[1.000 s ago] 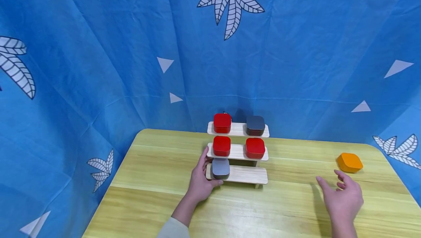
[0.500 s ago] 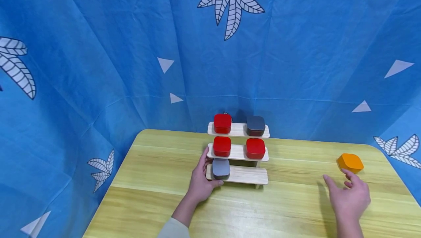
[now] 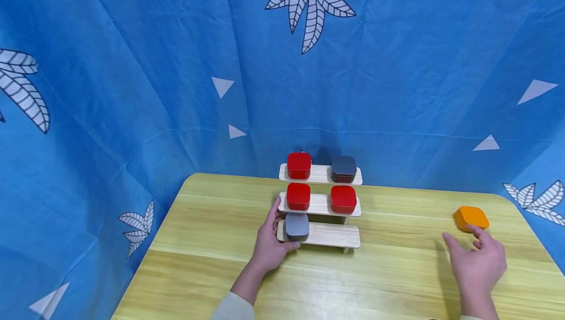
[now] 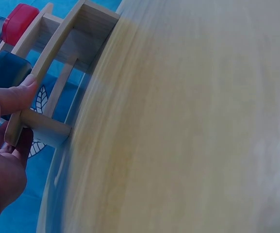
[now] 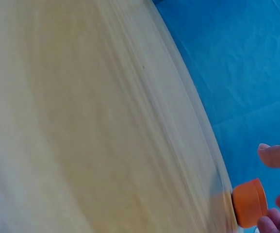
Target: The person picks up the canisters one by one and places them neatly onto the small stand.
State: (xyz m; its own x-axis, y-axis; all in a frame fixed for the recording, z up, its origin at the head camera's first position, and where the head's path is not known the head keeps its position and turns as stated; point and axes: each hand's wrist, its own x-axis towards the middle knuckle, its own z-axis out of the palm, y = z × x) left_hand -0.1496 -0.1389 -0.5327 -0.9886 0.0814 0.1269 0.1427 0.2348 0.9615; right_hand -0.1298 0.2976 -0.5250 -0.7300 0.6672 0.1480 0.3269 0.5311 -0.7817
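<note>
My left hand (image 3: pixel 269 249) grips the left end of a three-step wooden stand (image 3: pixel 335 235). In the left wrist view, the thumb lies on top of the lowest board, with the other fingers curled underneath. Right by that thumb, a grey rounded-square box (image 3: pixel 297 226) sits on the lowest step. Far to the right, an orange rounded-square box (image 3: pixel 471 218) rests on the table. My right hand (image 3: pixel 478 261) is beside it, thumb and fingers spread apart, and the index fingertip overlaps the box's near edge. The right wrist view has the orange box (image 5: pixel 246 204) close to the fingers.
Two red boxes, left (image 3: pixel 298 196) and right (image 3: pixel 343 198), occupy the middle step. On the top step stand another red box (image 3: pixel 299 165) and a dark grey box (image 3: pixel 343 168). A blue patterned cloth (image 3: pixel 397 65) hangs behind the wooden table (image 3: pixel 388 280).
My right hand has shifted rightward, its index fingertip coming up to the orange box. The left hand, the stand and the boxes have stayed in place.
</note>
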